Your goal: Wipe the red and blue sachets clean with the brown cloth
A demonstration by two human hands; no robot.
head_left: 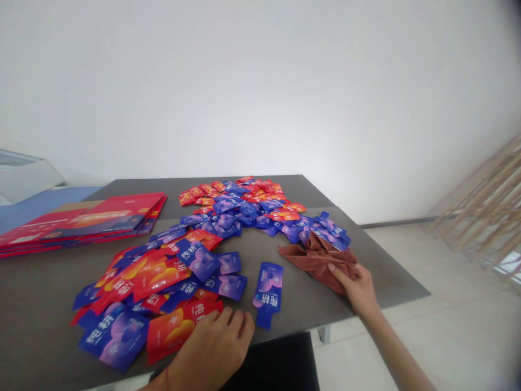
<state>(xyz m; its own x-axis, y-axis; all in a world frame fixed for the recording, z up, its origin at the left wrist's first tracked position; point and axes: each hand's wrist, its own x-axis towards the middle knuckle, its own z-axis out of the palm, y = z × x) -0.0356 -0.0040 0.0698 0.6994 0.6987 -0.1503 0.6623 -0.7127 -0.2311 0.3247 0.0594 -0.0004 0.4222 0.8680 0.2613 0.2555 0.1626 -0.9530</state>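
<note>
A crumpled brown cloth [321, 260] is gripped in my right hand [362, 290], thumb on top, at the table's right side. The cloth lies against blue packets [329, 231] there. My left hand [220, 345] is at the front edge of the table with its fingers curled. It covers one end of a red packet [175, 328], and whatever may be under the fingertips is hidden. A single blue-purple packet [268, 293] lies apart, between the two hands. Left of it is a loose heap of red packets [158, 277] and blue packets [118, 336].
More mixed packets [232, 209] spread in an arc across the back of the grey table [382, 271]. Flat red folders or boxes [122, 212] are stacked at the left. A black seat [280, 364] is below the front edge, and a white wall [260, 92] rises behind.
</note>
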